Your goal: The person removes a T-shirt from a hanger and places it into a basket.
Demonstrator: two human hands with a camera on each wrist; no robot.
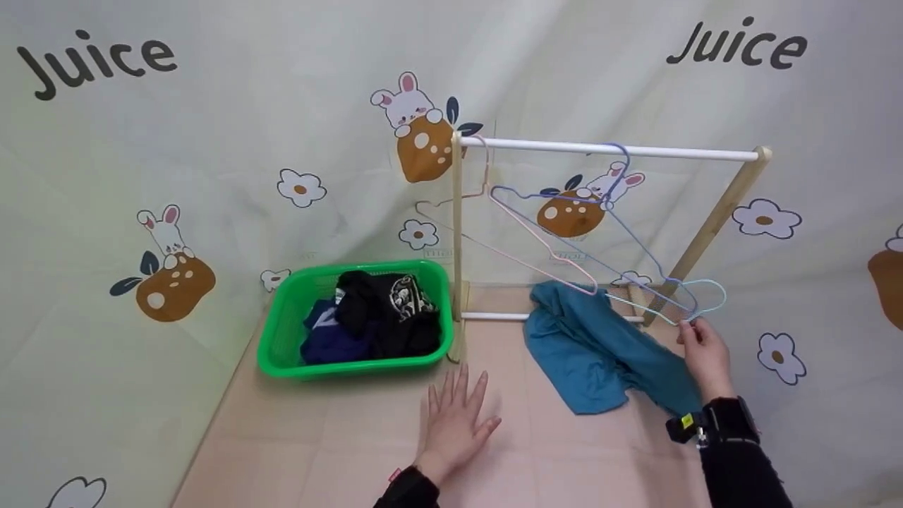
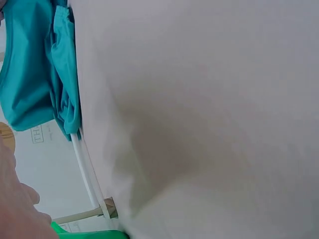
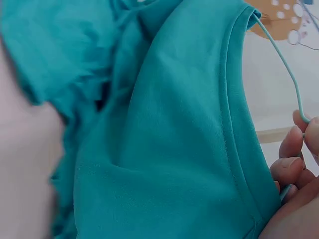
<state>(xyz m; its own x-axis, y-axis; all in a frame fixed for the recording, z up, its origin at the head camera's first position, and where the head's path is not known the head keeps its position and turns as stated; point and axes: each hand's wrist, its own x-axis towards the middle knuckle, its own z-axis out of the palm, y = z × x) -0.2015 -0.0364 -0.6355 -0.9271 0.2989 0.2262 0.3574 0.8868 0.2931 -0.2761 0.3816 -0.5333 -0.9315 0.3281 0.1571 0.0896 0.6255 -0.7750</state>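
My right hand (image 1: 707, 358) pinches a mint-green wire hanger (image 1: 721, 289) near the base of its hook. On that hanger hangs a teal shirt (image 1: 582, 363), its lower part spread over the tabletop. In the right wrist view, the hanger wire (image 3: 288, 67) runs out of the shirt's neckline (image 3: 230, 99) to the pinching fingers (image 3: 291, 144); cloth hides the rest of the wire. With fingers spread and nothing held, my left hand (image 1: 455, 427) is over the table in front of the green basket. Only part of that hand (image 2: 17, 199) enters the left wrist view.
A small rack with wooden posts and a white top rail (image 1: 550, 145) stands behind the shirt. From it hang a pink hanger (image 1: 540, 235) and a blue hanger (image 1: 638, 240), both bare. Left of the rack, a green basket (image 1: 338, 368) contains dark clothes (image 1: 374, 324). Patterned curtains surround the table.
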